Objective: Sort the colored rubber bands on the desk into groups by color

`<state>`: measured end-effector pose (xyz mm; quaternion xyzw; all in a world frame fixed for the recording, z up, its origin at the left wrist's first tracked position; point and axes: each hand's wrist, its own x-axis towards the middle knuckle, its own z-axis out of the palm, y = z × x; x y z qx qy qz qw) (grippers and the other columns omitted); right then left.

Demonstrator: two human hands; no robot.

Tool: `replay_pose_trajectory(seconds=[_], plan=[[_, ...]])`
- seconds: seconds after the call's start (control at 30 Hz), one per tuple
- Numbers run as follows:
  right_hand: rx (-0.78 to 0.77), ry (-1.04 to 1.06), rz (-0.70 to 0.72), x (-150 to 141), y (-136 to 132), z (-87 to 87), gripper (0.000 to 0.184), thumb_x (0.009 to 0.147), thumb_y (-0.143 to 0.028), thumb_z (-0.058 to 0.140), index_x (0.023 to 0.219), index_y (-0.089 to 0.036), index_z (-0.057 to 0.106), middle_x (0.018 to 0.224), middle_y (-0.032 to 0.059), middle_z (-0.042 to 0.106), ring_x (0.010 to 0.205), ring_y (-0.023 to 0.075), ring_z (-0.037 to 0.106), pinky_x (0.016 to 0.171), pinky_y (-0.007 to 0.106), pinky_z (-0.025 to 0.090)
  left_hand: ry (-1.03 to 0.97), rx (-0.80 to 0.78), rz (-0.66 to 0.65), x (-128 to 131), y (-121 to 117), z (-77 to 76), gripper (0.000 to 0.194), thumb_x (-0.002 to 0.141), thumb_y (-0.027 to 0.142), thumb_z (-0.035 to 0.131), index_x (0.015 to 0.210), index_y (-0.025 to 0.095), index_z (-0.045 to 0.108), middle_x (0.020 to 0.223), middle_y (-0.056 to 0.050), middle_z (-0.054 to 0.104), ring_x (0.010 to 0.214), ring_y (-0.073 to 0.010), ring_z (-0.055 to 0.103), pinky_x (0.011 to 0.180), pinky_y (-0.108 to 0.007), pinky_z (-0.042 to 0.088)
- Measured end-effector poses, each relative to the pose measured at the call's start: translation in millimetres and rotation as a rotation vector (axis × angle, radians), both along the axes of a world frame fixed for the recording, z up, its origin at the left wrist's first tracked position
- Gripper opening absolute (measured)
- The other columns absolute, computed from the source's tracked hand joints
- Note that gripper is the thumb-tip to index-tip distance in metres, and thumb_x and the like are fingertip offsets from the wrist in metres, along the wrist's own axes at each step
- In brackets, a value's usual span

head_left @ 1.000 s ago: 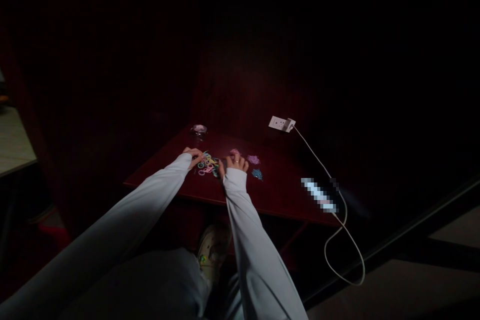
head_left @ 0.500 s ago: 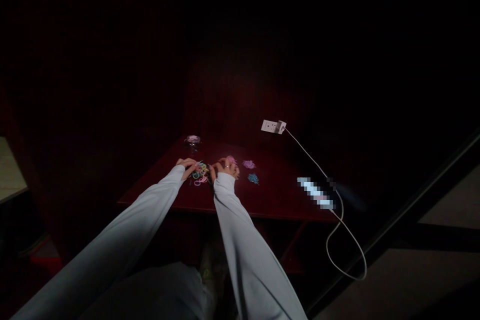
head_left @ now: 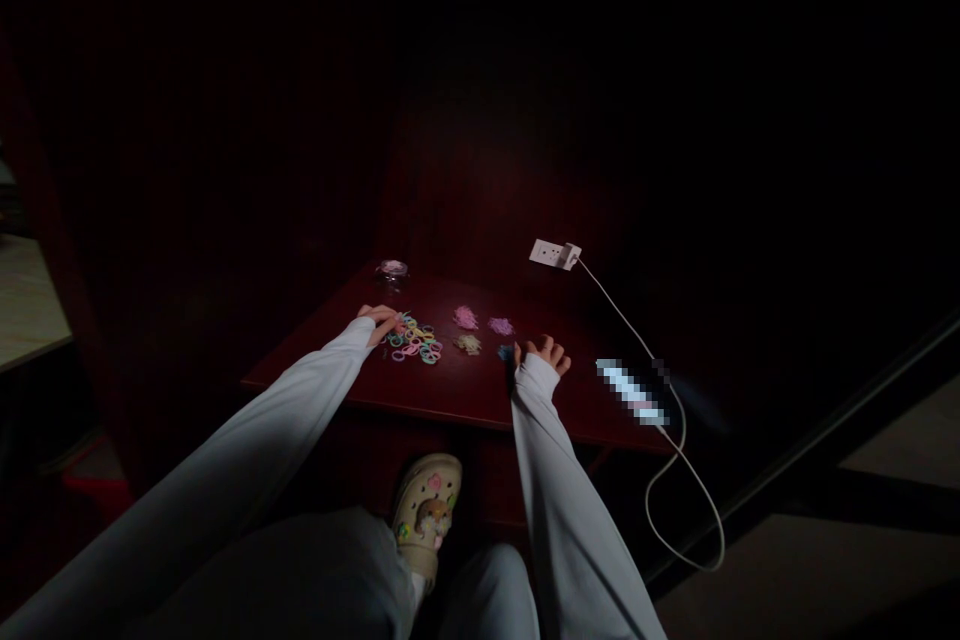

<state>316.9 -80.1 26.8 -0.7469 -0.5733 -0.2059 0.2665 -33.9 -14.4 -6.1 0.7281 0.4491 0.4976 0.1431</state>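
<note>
My left hand point(head_left: 380, 318) rests at the left edge of a mixed pile of small coloured hair ties point(head_left: 420, 340). Its fingers are pressed together, and whatever is in them is too small to make out. Beside the blue pile point(head_left: 504, 353), partly covering it, my right hand point(head_left: 544, 354) has its fingers bent in; its fingertips and anything between them are hidden. Between the hands lie a pink pile point(head_left: 465, 318), a pale yellow pile point(head_left: 468, 345) and a purple pile point(head_left: 500, 326).
A clear jar point(head_left: 391, 274) stands at the back left of the dark red table point(head_left: 450, 400). A blurred-out bright device point(head_left: 631, 392) lies to the right, its white cable point(head_left: 622, 308) running to a wall socket point(head_left: 553, 254). Below the table edge shows a beige clog point(head_left: 429, 510).
My right hand has moved right from the mixed pile to the blue pile, uncovering the pale yellow pile. My left hand stays by the mixed pile. The view has shifted slightly.
</note>
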Motion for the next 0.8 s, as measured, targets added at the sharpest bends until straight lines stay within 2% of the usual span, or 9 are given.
replay_pose_trajectory(seconds=[0.1, 0.2, 0.3, 0.37, 0.47, 0.53, 0.67, 0.8], plan=[[-0.016, -0.038, 0.055, -11, 0, -1.5, 0.037, 0.105, -0.044, 0.056, 0.113, -0.021, 0.083, 0.148, 0.0192, 0.061, 0.127, 0.0365, 0.048, 0.106, 0.052, 0.031, -0.001, -0.014, -0.003, 1, 2, 0.2, 0.046, 0.102, 0.05, 0.049, 0.074, 0.026, 0.076, 0.105, -0.004, 0.083, 0.108, -0.0255, 0.069, 0.104, -0.043, 0.046], [0.012, -0.086, 0.143, -34, -2, -1.0, 0.034, 0.105, -0.042, 0.057, 0.12, -0.023, 0.08, 0.151, 0.0174, 0.06, 0.128, 0.0352, 0.048, 0.108, 0.051, 0.031, -0.02, -0.021, -0.009, 3, 3, 3.4, 0.049, 0.103, 0.05, 0.046, 0.071, 0.026, 0.075, 0.1, -0.003, 0.083, 0.109, -0.0255, 0.071, 0.106, -0.043, 0.045], [0.005, -0.103, 0.268, -74, -5, -0.2, 0.029, 0.105, -0.043, 0.061, 0.122, -0.028, 0.079, 0.148, 0.0131, 0.063, 0.128, 0.0328, 0.049, 0.109, 0.049, 0.031, -0.047, -0.027, 0.009, 5, 2, 6.3, 0.052, 0.104, 0.05, 0.044, 0.068, 0.026, 0.072, 0.097, -0.001, 0.082, 0.11, -0.0245, 0.071, 0.108, -0.042, 0.044], [-0.039, -0.111, 0.403, -106, -8, -0.2, 0.028, 0.105, -0.048, 0.063, 0.12, -0.03, 0.079, 0.143, 0.0095, 0.066, 0.127, 0.0308, 0.05, 0.11, 0.047, 0.031, -0.056, -0.031, 0.025, 3, 1, 6.9, 0.054, 0.106, 0.051, 0.041, 0.07, 0.026, 0.073, 0.099, -0.001, 0.082, 0.111, -0.0238, 0.07, 0.107, -0.039, 0.046], [-0.077, -0.123, 0.597, -153, -13, -0.6, 0.031, 0.103, -0.056, 0.066, 0.118, -0.032, 0.079, 0.138, 0.0064, 0.068, 0.125, 0.0285, 0.051, 0.111, 0.045, 0.032, -0.07, -0.043, 0.04, 1, 2, 6.2, 0.057, 0.107, 0.053, 0.037, 0.074, 0.026, 0.074, 0.102, -0.002, 0.082, 0.11, -0.0241, 0.068, 0.104, -0.038, 0.049], [-0.098, -0.122, 0.662, -175, -14, -0.9, 0.036, 0.1, -0.06, 0.068, 0.117, -0.031, 0.08, 0.137, 0.0064, 0.069, 0.125, 0.0286, 0.052, 0.113, 0.046, 0.033, -0.09, -0.05, 0.043, 0, 5, 5.5, 0.058, 0.107, 0.054, 0.035, 0.072, 0.026, 0.073, 0.1, -0.002, 0.082, 0.108, -0.024, 0.069, 0.106, -0.038, 0.049], [-0.163, -0.122, 0.694, -192, -11, -1.5, 0.04, 0.096, -0.065, 0.071, 0.113, -0.029, 0.08, 0.141, 0.0066, 0.067, 0.129, 0.0293, 0.05, 0.116, 0.047, 0.033, -0.14, -0.08, 0.085, 3, 10, 4.1, 0.061, 0.103, 0.055, 0.031, 0.066, 0.025, 0.069, 0.093, -0.005, 0.081, 0.103, -0.0249, 0.07, 0.11, -0.041, 0.048], [-0.195, -0.097, 0.677, -191, -8, -2.0, 0.034, 0.1, -0.058, 0.069, 0.114, -0.028, 0.079, 0.145, 0.0076, 0.064, 0.133, 0.0293, 0.048, 0.117, 0.048, 0.032, -0.127, -0.119, 0.089, 3, 10, 4.9, 0.061, 0.101, 0.057, 0.032, 0.069, 0.024, 0.072, 0.099, -0.007, 0.081, 0.11, -0.0267, 0.069, 0.107, -0.04, 0.052]])
